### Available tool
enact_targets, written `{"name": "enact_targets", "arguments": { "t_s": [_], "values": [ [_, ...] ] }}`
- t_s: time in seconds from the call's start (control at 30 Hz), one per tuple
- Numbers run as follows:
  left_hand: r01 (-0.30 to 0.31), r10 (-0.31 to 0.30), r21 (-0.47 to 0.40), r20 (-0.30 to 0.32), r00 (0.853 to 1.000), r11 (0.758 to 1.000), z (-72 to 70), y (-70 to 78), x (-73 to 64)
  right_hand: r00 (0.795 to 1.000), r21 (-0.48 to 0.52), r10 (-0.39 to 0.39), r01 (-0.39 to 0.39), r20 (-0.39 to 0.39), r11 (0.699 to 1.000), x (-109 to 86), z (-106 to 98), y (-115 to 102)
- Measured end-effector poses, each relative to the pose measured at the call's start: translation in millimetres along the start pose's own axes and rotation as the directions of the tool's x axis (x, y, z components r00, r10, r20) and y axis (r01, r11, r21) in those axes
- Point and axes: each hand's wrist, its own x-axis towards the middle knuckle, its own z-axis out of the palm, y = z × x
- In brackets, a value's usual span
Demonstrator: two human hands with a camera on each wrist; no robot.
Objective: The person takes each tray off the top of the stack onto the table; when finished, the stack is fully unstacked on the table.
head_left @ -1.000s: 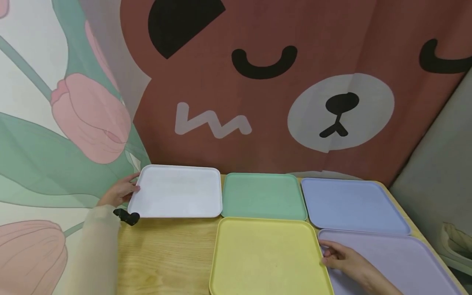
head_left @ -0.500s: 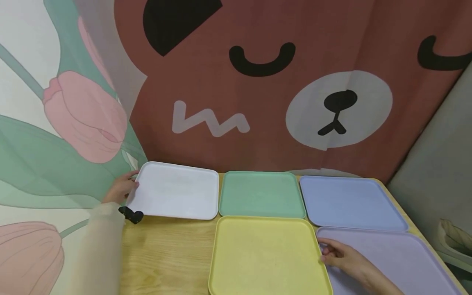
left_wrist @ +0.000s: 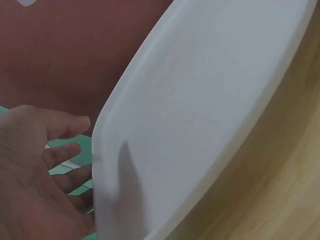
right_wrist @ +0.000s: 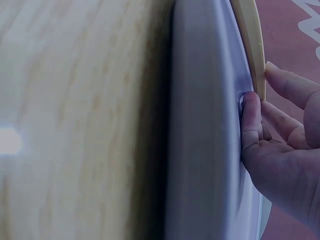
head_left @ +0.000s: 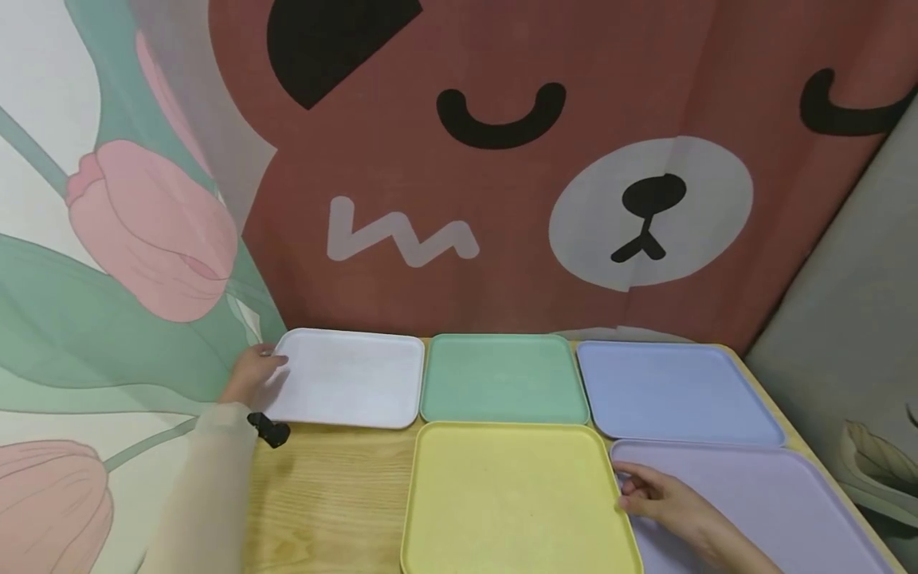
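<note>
At the back left lies a white tray (head_left: pixel 351 379), its left end beside my left hand (head_left: pixel 253 375). In the left wrist view the fingers (left_wrist: pixel 72 177) are extended behind the tray's side, and the thumb is raised just off the rim. My right hand (head_left: pixel 667 506) touches the right edge of a yellow tray (head_left: pixel 516 494) with thumb and index finger. The hand reaches over a purple tray (head_left: pixel 767 510). In the right wrist view, the fingertips meet the yellow rim (right_wrist: pixel 252 40) just past the purple tray's wall (right_wrist: pixel 202 125).
A green tray (head_left: pixel 505 379) and a blue tray (head_left: pixel 677 395) continue the back row on the wooden table (head_left: pixel 330 494). A curtain with a bear print (head_left: pixel 516 295) hangs behind them. Flower-print cloth (head_left: pixel 158 239) borders the left side.
The white tray's left end has come down and the tray sits level. My left hand has shifted slightly right, thumb over the rim in the head view. The right hand stays at the yellow tray's edge.
</note>
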Motion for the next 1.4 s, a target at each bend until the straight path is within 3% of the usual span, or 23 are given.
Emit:
{"name": "enact_targets", "arguments": {
  "t_s": [0.1,0.33,0.57,0.8,1.07,1.27,1.4],
  "values": [
    [0.000,0.000,0.005,-0.003,1.000,1.000,2.2,-3.9,2.2,1.000,-0.006,-0.004,0.004,-0.001,1.000,0.9,0,0],
    [-0.025,0.024,-0.102,-0.008,1.000,0.994,7.9,-5.6,4.0,1.000,-0.009,0.008,-0.009,-0.010,1.000,1.6,1,0],
    [-0.142,0.142,0.001,0.019,0.990,0.990,11.9,4.1,-5.1,1.000,-0.024,0.024,-0.025,-0.015,0.999,2.0,0,0],
    [-0.190,0.184,0.073,0.081,0.979,0.979,28.9,8.4,-27.6,1.000,-0.026,0.026,-0.027,-0.011,0.999,1.3,0,-1],
    [-0.221,0.220,-0.014,0.147,0.964,0.975,48.8,21.0,-58.0,0.999,-0.027,0.042,-0.042,-0.007,0.999,1.0,-1,-1],
    [-0.269,0.264,0.010,0.149,0.953,0.963,65.3,33.2,-83.5,0.998,-0.040,0.065,-0.066,-0.028,0.997,-0.2,1,-4],
    [-0.259,0.255,0.011,0.152,0.955,0.966,78.6,37.1,-100.0,0.996,-0.042,0.080,-0.082,-0.039,0.996,0.0,2,-5]
  ]
}}
